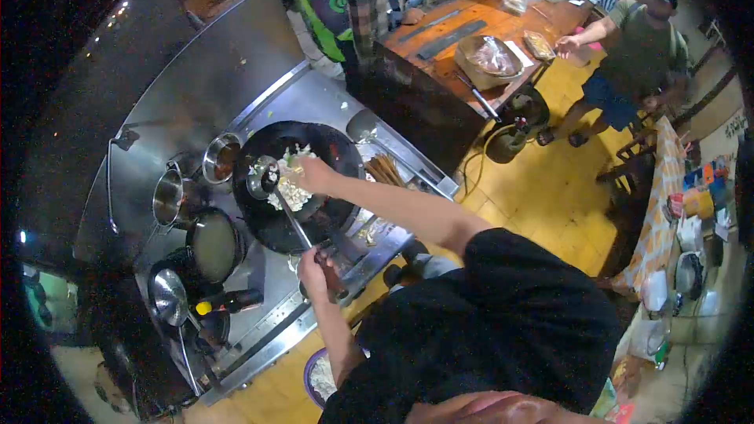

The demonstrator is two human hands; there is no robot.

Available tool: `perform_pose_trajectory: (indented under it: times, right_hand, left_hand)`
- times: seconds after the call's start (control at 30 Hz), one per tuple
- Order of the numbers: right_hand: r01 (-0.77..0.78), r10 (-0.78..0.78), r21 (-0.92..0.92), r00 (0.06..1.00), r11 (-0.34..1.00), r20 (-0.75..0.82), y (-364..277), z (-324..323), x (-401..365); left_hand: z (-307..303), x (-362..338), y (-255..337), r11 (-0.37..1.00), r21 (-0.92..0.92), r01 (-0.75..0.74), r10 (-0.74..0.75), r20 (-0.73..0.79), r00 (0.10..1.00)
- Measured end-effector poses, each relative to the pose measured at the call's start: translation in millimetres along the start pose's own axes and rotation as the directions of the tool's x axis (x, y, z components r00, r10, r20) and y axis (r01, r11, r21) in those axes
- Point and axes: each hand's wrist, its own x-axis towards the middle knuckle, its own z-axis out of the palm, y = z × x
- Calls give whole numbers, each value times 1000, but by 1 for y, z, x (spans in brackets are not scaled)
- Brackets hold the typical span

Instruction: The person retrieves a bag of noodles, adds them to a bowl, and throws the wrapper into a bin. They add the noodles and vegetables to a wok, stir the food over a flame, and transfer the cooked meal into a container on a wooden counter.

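Observation:
A large black wok [263, 224] on the steel stove holds pale chopped pieces of food [290, 191] with some green bits. My left hand [312, 272] is wrapped round the handle of a ladle [292, 218], whose bowl rests low inside the wok. Above the food, my right hand [316, 176] reaches across with its fingers bunched near the green bits; what is between them I cannot make out. Just beyond the wok's right side lies another wide metal utensil [363, 126] with a long handle.
Left of the wok stand a steel pot [168, 198], a small pot with reddish contents [222, 159] and a pan of liquid [214, 246]. A yellow-capped bottle [229, 301] and a skimmer [169, 296] lie nearer. A person [644, 51] stands beside the wooden table [428, 27].

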Motion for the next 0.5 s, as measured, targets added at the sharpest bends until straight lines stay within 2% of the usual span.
perform_pose_trajectory:
  times: [0.03,0.1,0.13,0.17,0.2,0.23,0.27,0.3,0.33,0.37,0.4,0.43,0.5]
  right_hand:
    - [16,3,-90,978,996,210,-16,-17,-36]
    - [35,64,-175,848,984,526,-41,-42,-94]
    - [-130,76,39,771,991,632,-58,-61,-122]
    - [-320,60,208,661,924,748,-64,-66,-136]
    - [-546,88,356,626,758,774,-57,-52,-138]
    - [-739,126,437,569,514,813,-48,-33,-139]
    - [-813,224,453,549,365,805,-39,-22,-137]
    - [-858,328,467,513,212,794,-35,-14,-132]
    - [-813,323,454,568,364,757,-45,-18,-127]
    - [-740,300,444,634,506,713,-57,-26,-121]
    - [-749,308,442,625,493,717,-60,-27,-111]
    - [-760,323,441,619,478,716,-62,-28,-100]
    - [-691,269,451,671,565,691,-69,-26,-68]
  left_hand:
    - [7,-3,2,998,-62,-14,13,-22,1000]
    - [-19,51,-23,986,109,-124,123,19,992]
    - [-9,36,-14,998,-67,-15,21,88,996]
    - [9,15,8,990,-94,108,-86,210,974]
    - [13,28,-8,992,-117,-54,63,69,996]
    - [18,20,-1,993,-103,-54,66,117,991]
    - [18,19,4,995,77,60,-65,64,996]
    - [20,25,1,999,29,-18,16,60,998]
    - [24,30,-1,995,-18,-97,98,56,994]
    - [7,53,-11,965,221,-141,130,61,990]
    - [4,54,-2,954,263,-143,122,94,988]
    - [7,37,15,966,238,-97,84,66,994]
    - [-13,28,21,985,-24,-174,175,111,978]
